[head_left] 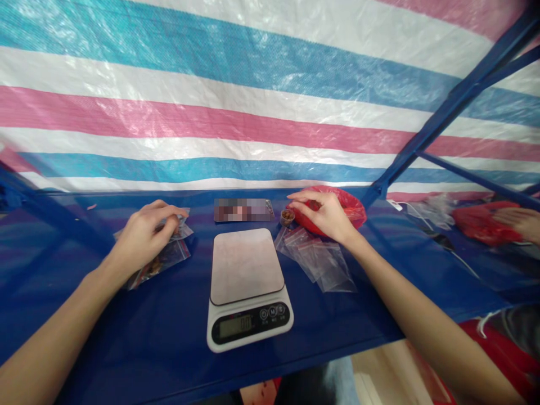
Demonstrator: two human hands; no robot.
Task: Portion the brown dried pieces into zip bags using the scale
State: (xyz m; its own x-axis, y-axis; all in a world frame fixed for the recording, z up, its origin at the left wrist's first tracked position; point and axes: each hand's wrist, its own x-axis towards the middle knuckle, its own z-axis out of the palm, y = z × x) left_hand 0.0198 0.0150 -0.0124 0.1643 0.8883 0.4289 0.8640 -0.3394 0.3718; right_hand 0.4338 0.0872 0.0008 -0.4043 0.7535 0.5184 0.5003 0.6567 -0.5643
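From where I stood, little could be read. The digital kitchen scale (247, 265) at lower middle of the frame had a dark panel along its front edge, and its LCD display (235, 327) showed faint grey digits, perhaps 88, too dim to be sure of. To the right of those sat three round buttons (272, 312); the middle one carried an M, and the tiny captions beneath them were too small to read. The card (243, 210) at upper middle was pixelated, so nothing on it could be made out.

Kitchen scale (250, 289) — zip bags (315, 260) to its right.
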